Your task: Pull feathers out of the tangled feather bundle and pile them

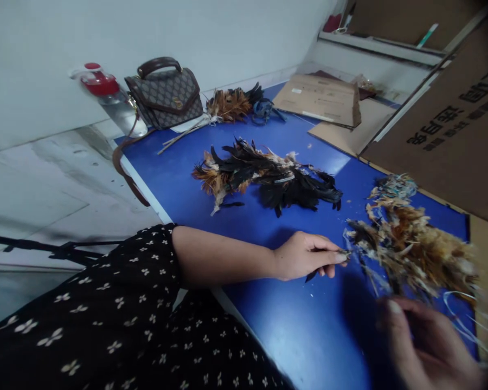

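Left hand (pixel 305 255) pinching one dark feather (pixel 314 275); right hand (pixel 425 338) gripping one feather bundle (pixel 415 244); two piles behind.

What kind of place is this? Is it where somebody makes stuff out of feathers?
Probably a small craft workshop. Heaps of loose feathers lie on a blue table, the left hand pinches a feather, the right hand holds a bound feather bundle, and flattened cardboard boxes stand alongside.
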### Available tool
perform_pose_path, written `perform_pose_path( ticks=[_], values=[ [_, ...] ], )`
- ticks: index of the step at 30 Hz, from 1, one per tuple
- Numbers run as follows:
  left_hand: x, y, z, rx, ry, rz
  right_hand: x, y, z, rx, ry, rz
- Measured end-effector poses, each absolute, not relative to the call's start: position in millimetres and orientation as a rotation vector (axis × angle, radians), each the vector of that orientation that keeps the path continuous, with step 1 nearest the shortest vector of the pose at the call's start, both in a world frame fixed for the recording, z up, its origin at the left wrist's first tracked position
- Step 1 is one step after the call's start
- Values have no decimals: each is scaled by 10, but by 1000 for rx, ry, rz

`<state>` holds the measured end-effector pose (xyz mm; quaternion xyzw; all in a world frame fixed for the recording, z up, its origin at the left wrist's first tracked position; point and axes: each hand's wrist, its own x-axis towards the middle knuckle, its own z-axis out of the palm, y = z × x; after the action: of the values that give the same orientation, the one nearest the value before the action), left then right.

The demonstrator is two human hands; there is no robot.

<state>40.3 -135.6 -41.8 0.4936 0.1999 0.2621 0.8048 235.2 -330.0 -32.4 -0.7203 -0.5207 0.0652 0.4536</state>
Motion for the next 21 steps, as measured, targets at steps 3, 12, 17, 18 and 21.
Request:
perform_pose_path(
  ticks=[3, 12, 17, 18, 21],
  values=[
    [373, -1395, -403, 1174, 332, 562, 2233, -3175, -292, -1643, -1606, 173],
    [340, -1386, -379, 1234, 331, 60, 2223, -3125, -256, -1652, -1685, 47],
    [337, -1364, -281, 1169, 347, 67, 2358, -3277, -236, -1743, -1517, -215],
    [338, -1366, -283, 1167, 341, 90, 2380, -3313, -247, -1749, -1454, -265],
    [343, -1366, -315, 1163, 360, 288, 2421, -3395, -298, -1792, -1270, -322]
  ],
)
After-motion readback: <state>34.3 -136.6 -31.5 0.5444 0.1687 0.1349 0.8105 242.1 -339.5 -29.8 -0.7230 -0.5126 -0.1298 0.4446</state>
